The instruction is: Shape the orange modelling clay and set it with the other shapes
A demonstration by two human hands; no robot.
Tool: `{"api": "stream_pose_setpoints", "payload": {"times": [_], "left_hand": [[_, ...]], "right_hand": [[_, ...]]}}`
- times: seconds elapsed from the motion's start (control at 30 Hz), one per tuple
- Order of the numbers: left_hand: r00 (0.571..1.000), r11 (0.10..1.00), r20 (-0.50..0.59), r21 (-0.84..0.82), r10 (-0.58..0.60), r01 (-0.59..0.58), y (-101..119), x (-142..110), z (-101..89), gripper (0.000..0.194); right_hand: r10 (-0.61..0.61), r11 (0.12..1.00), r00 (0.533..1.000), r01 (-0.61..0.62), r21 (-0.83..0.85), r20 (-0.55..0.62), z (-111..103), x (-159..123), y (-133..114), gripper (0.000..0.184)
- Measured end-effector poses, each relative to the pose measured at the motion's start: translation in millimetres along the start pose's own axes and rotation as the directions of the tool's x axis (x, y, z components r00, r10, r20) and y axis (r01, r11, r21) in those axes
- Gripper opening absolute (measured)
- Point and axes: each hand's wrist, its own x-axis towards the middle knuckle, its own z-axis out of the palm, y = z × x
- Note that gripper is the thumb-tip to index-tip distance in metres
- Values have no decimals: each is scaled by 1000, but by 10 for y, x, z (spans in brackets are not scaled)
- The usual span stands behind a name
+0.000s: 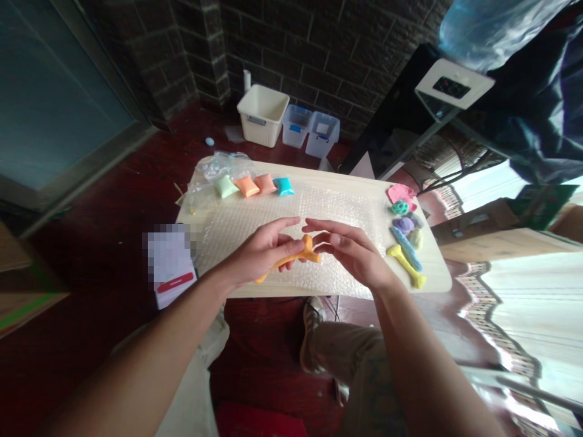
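My left hand [274, 244] is closed around an orange piece of modelling clay [308, 250], shaped like a bone with a forked end. Its thumb lies along the clay near the fork, and the thinner end pokes out below the palm. Just right of the fork is my right hand [348, 246], fingers apart and slightly bent; whether a fingertip touches the clay I cannot tell. Both hands hover over bubble wrap [337, 273] spread on the table. At the table's right lie a yellow clay bone [407, 267] and a long blue clay piece [407, 247].
Other clay pieces, including a pink one [401, 195], a green one [399, 207] and a purple one [403, 226], lie along the table's [437, 273] right side. Several clay packets [247, 186] line the far left edge. Plastic bins [264, 115] stand on the floor beyond.
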Motion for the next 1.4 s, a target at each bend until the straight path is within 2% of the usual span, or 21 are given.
{"api": "stream_pose_setpoints", "payload": {"times": [0.17,0.33,0.43,0.6,0.73,0.83,0.93,1.1,1.27,1.4], "left_hand": [[990,998,131,-41,-44,50,71,-57,-24,74],[973,993,217,-73,-74,91,85,-59,-37,61],[977,994,201,-60,-76,89,58,-26,-52,50],[988,996,140,-51,-62,70,8,38,-72,32],[995,1000,103,24,-15,13,-7,67,-77,31],[998,991,62,128,33,-41,-35,87,-78,30],[996,975,66,210,63,-75,-60,103,-78,30],[994,971,86,221,68,-86,-46,95,-68,27],[993,973,94,211,78,-96,-29,86,-62,26],[995,968,76,236,70,-86,-28,90,-74,29]], "right_hand": [[-4,1000,994,5,-7,110,76,-2,-100,31],[33,999,994,-34,13,101,87,-16,-94,25],[16,998,1000,-15,-58,18,74,-19,-64,26],[-102,968,992,83,-238,-71,74,0,-30,20],[-133,969,981,98,-227,-144,67,25,14,25],[-27,987,993,10,-158,-111,60,32,41,27],[35,988,997,-44,-145,-63,57,30,45,28],[16,988,996,-29,-154,-85,52,31,42,27],[35,985,998,-45,-165,-59,39,14,70,33],[-1,971,997,-18,-239,-76,37,4,70,24]]}}
